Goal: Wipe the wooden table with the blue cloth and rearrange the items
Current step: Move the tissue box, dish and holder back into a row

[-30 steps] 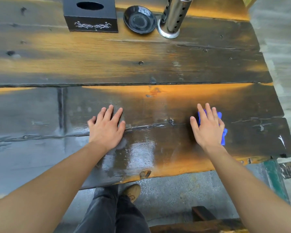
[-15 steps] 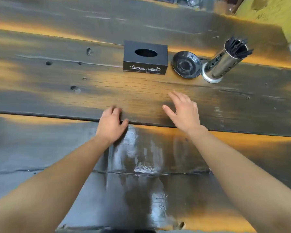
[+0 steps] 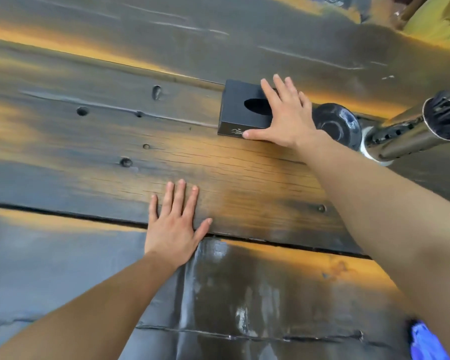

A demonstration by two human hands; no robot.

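Note:
My right hand lies over the right half of the black tissue box, fingers across its top and thumb against its front face. My left hand rests flat on the wooden table, fingers spread, holding nothing. The blue cloth lies at the lower right edge of the view, partly hidden under my right forearm. A black saucer sits just right of the box. Beside it stands a shiny perforated metal holder with dark sticks in it.
The near plank below my left hand shows a wet, glossy patch. A dark gap runs between the planks. Yellow material lies beyond the table's far right corner.
My right hand left the blue cloth, reached forward across the table and landed on the tissue box. My left hand slid forward onto the middle plank. The view shifted toward the far items.

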